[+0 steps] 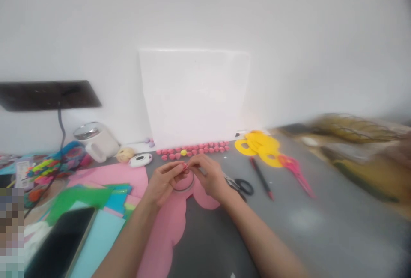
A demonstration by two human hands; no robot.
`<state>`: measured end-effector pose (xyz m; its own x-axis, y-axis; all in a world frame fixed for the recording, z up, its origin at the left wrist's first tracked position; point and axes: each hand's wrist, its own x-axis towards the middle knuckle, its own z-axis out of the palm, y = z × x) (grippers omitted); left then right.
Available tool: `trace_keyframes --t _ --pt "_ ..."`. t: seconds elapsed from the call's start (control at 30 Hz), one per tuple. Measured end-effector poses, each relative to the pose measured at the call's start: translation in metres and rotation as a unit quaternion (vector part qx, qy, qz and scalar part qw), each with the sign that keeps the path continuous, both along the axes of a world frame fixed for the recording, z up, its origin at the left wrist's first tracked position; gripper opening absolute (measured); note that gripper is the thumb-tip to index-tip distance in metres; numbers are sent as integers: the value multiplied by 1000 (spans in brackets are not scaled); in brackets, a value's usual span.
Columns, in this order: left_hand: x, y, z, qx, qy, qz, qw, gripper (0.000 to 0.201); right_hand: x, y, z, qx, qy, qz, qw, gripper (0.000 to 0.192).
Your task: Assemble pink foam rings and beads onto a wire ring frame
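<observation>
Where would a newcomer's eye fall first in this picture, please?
Probably on the rows of small pink pieces, with one yellow piece among them, just beyond the left hand and right hand. The bright yellow shapes might come next, farther right on the grey table, then the large white sheet against the wall.

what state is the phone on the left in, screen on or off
Off, it seems: the phone shows a plain dark face with nothing lit on it.

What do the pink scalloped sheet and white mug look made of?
Pink scalloped sheet: probably matte paper or thin foam; flat, evenly coloured, no visible shine.
White mug: perhaps ceramic, possibly plastic; smooth, pale body. Its mirror-like top suggests polished metal or glass.
</observation>
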<state>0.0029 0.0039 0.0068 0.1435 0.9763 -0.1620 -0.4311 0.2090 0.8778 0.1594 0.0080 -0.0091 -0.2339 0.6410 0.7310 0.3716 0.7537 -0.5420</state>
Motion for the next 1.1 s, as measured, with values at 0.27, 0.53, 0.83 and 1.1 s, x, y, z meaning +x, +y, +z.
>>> trace_keyframes --t 0.27,0.53,0.83,1.1 --pt "-1 0 0 10 25 -9 1000 20 1 -1 2 10 -3 -6 1000 14" --pt "-1 -2 -1 39 71 -24 996 21 -1 1 0 13 23 -22 999 16" --pt "2 -1 -1 32 44 29 998 20 -5 -2 4 -92 42 48 994 21" --pt "2 -2 -3 64 140 42 987 22 -5 -3 3 -152 71 54 984 15"
